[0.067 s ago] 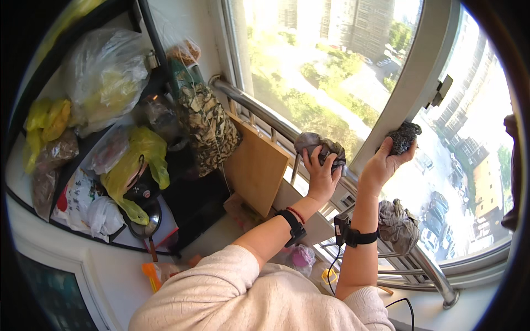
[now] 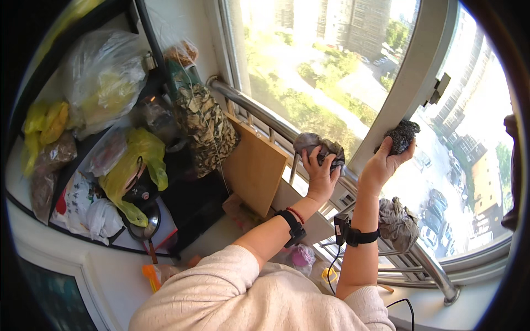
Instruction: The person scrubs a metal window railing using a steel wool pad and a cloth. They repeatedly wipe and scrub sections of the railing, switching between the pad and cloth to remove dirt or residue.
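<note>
Up at the window | left hand [image 2: 319, 172]: fingers curled, grasping a grey cloth [image 2: 320, 145] pressed on the metal rail [image 2: 259, 113] | right hand [image 2: 385, 163]: fingers clenched around a dark scouring pad [image 2: 402, 135] against the window frame [image 2: 411, 83] | another rag [image 2: 397, 223] draped over the rail below.

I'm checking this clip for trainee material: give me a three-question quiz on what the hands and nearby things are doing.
1. True or false: the right hand presses a dark scouring pad against the window frame.
2. What does the left hand grip? A) grey cloth B) yellow bag C) wooden board
3. Fill in: another grey rag is draped over the metal ____ below the right wrist.

Key: 1 true; 2 A, the grey cloth; 3 rail.
</note>
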`<state>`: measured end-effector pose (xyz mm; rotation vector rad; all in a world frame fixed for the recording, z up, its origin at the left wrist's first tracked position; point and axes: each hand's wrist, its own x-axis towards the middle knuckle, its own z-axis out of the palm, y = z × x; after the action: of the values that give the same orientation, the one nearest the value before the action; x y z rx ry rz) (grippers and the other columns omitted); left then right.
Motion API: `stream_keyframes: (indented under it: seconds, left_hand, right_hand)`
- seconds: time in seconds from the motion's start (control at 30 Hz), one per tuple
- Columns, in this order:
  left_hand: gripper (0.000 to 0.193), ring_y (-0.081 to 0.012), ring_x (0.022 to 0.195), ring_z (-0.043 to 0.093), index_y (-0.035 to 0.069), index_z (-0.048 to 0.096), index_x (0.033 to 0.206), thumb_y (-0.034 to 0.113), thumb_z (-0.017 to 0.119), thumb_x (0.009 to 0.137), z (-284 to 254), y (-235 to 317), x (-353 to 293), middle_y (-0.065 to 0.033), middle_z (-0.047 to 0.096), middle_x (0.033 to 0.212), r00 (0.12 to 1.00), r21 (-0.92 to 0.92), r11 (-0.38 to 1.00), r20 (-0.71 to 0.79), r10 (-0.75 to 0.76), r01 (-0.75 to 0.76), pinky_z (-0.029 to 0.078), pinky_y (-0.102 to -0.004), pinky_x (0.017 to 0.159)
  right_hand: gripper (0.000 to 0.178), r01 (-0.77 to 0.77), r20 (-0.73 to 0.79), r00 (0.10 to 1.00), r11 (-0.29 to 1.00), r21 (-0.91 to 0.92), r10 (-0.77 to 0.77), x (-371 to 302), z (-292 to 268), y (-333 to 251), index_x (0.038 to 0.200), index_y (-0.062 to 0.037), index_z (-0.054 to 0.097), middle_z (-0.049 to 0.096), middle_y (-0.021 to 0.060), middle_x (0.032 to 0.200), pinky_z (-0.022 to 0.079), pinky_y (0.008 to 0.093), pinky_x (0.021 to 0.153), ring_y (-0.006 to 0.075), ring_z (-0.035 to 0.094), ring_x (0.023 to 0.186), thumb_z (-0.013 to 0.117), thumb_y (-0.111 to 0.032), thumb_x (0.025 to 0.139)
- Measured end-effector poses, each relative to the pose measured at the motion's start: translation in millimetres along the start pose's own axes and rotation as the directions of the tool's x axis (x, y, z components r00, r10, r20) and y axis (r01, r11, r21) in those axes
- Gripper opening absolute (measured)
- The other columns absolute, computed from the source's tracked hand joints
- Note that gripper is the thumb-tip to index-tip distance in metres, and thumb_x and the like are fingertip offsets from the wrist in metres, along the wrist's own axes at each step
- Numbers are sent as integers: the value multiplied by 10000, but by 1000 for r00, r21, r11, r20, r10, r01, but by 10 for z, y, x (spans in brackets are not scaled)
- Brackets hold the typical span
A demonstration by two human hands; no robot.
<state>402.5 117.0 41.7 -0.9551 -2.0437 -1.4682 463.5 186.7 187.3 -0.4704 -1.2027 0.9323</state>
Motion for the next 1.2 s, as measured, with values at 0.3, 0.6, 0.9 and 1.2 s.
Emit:
stream_keyframes:
  seconds: [0.3,0.6,0.9,1.2]
  left_hand:
    - [429,-249,1171,640,118,587,1356,388,487,1038,-546,-652,-170,-87,670,1265,558,-761,-508,644,-522,403,528,-522,1004]
    - [518,-321,1125,634,153,542,1415,472,444,1018,-627,-1282,368,-103,636,1323,620,-712,-624,656,-430,321,514,-496,944]
    - [417,-246,965,666,152,708,1019,509,494,1015,-437,-1973,892,-23,723,1014,638,-648,-749,636,-434,137,521,-440,983]
    - [517,-137,903,634,219,352,1510,447,504,1072,-401,-1368,718,-10,615,1175,501,-757,-466,653,-568,459,574,-303,715]
  right_hand:
    - [450,-159,274,958,950,268,83,-348,-167,-262,1414,-108,526,608,102,1296,557,357,962,232,618,1155,640,-14,989]
    - [462,428,702,712,808,-405,-26,-738,511,357,1322,-50,589,531,203,1380,441,463,1047,421,525,1251,726,-84,882]
    - [574,694,905,424,637,-335,15,-1039,878,470,1344,-105,607,590,179,1355,408,506,1060,389,544,1263,793,-81,801]
    - [408,383,630,776,776,-502,25,-827,1153,561,1266,41,609,518,182,1382,455,406,1044,372,570,1211,734,-101,905]
